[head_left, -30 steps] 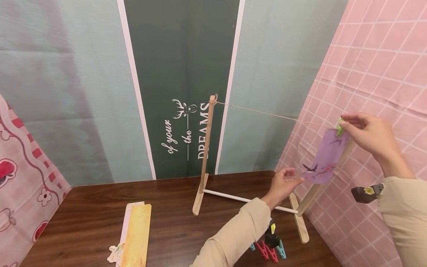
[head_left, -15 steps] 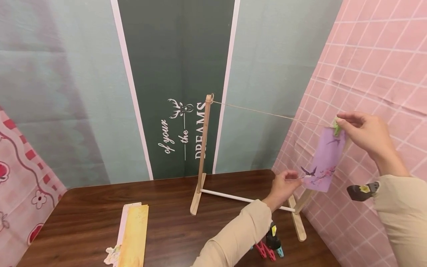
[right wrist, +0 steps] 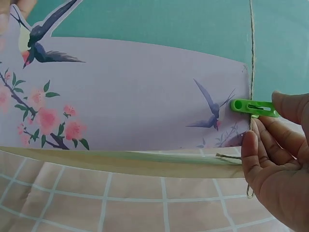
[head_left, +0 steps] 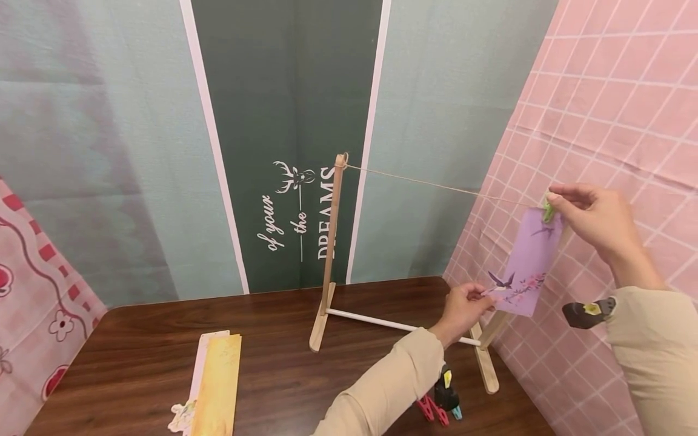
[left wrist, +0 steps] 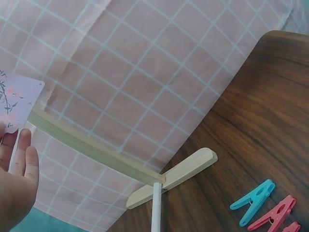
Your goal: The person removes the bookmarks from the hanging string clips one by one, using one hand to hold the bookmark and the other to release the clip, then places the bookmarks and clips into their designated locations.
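My right hand (head_left: 605,224) pinches a green clothespin (right wrist: 240,105) between thumb and fingers. The clothespin bites the top edge of a long purple card (head_left: 529,254) printed with swallows and pink blossoms, right at a thin twine (head_left: 425,183). At the card's lower left, where a cut-out swallow juts from the edge, my left hand (head_left: 463,309) holds it between thumb and fingers. The card hangs tilted in front of the right post of a wooden stand. Only the tips of the left fingers show in the right wrist view.
The stand's left post (head_left: 332,242) rises from a wooden foot, and a white rod (head_left: 371,320) joins both sides low down. Red clothespins (head_left: 432,410) and a blue clothespin (left wrist: 253,200) lie below my left forearm. A yellow card (head_left: 218,381) overlaps a pink one at left.
The head view has shifted slightly. The card's face has turned more toward the head camera, and my left fingers have closed in on its lower corner. The right hand keeps its pinch on the clothespin.
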Tool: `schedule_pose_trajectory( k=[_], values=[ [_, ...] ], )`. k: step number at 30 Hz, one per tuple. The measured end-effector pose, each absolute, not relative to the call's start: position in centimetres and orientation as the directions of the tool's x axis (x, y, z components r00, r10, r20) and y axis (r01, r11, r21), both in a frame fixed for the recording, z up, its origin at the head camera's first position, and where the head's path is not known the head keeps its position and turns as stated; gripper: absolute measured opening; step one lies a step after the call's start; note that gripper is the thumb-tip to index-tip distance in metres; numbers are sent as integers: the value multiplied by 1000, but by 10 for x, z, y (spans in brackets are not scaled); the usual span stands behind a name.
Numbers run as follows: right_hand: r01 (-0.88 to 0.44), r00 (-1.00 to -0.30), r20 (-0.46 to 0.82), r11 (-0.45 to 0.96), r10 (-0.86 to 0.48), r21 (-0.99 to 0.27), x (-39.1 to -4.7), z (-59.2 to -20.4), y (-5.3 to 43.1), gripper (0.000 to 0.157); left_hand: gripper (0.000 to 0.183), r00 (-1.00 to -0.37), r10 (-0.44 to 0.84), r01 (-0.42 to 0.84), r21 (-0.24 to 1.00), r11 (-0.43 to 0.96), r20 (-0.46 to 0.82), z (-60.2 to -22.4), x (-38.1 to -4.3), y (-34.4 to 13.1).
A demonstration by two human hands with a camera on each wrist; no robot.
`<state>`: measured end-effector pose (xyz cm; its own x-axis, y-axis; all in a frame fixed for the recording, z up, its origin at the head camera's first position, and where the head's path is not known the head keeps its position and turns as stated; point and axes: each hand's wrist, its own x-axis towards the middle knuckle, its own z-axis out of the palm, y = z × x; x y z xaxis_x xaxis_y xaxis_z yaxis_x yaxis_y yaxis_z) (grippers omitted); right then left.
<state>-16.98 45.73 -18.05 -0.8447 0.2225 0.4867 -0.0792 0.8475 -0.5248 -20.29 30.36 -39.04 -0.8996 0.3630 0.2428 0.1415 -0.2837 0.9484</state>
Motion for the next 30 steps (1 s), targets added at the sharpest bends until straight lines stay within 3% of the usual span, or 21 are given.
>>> schedule_pose_trajectory(
  k=[6, 18, 30],
  values=[
    [-41, -863, 437, 826, 254, -562, -169, -180, 457, 50, 5, -889, 379, 145, 944, -295, 255, -389, -201, 303],
    [-73, -858, 419, 736, 298, -673, -169, -180, 459, 14, 4, -888, 383, 151, 948, -280, 255, -389, -203, 301],
    [-100, -835, 450, 715, 318, -692, -172, -179, 458, 13, 6, -886, 355, 202, 938, -281, 297, -392, -207, 302]
  ],
)
